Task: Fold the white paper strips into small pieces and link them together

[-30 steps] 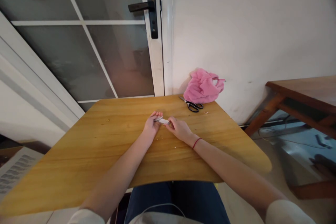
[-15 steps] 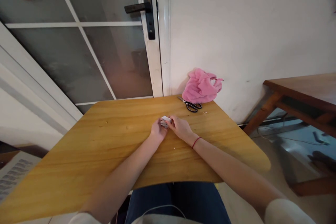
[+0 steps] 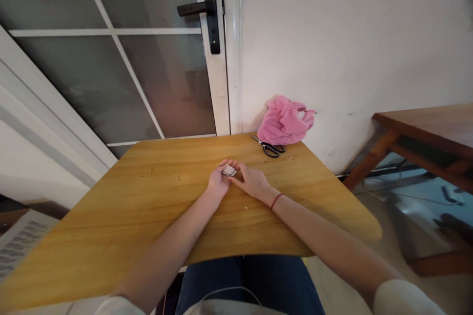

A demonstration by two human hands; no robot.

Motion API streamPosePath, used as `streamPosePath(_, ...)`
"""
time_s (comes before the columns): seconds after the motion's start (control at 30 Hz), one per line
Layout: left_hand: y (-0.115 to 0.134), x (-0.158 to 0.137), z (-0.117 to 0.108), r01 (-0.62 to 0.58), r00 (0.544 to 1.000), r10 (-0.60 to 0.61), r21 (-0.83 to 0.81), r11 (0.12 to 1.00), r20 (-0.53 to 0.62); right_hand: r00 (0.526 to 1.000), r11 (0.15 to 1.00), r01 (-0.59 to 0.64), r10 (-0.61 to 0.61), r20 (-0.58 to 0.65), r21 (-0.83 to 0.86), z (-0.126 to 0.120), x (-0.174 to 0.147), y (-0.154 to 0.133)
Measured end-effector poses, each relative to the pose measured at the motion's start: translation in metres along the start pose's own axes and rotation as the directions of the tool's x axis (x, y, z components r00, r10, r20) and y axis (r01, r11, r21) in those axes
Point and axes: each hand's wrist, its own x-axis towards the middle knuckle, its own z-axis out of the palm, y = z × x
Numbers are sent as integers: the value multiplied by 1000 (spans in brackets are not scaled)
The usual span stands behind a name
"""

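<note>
A small stack of white cards sits between my two hands above the wooden table. My left hand cradles it from the left, with the fingers curled round its far side and the thumb near its left edge. From the right, my right hand pinches the stack's right side between thumb and fingers. The print on the cards, if any, is too small to read. A red string bracelet circles my right wrist.
Black-handled scissors lie at the table's back right, partly under a crumpled pink cloth. Behind stand a glazed door with a black handle and a white wall. Another wooden table is at the right.
My left fingers have come up round the far side of the stack. The stack has shifted slightly left and now lies lower in both hands.
</note>
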Motion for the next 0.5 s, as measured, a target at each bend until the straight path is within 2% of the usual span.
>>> streamPosePath(0.13,-5,-2,-2,18,1000,-19,6,1000,18,999,1000,23,-23,41,-4,1,1,-2)
streamPosePath(0.27,-10,-4,-3,29,999,-30,19,999,44,997,1000,-6,7,78,-13,3,1,-2)
streamPosePath(0.5,-9,-7,-2,14,998,-15,27,1000,62,997,1000,4,-1,77,-31,3,0,-4)
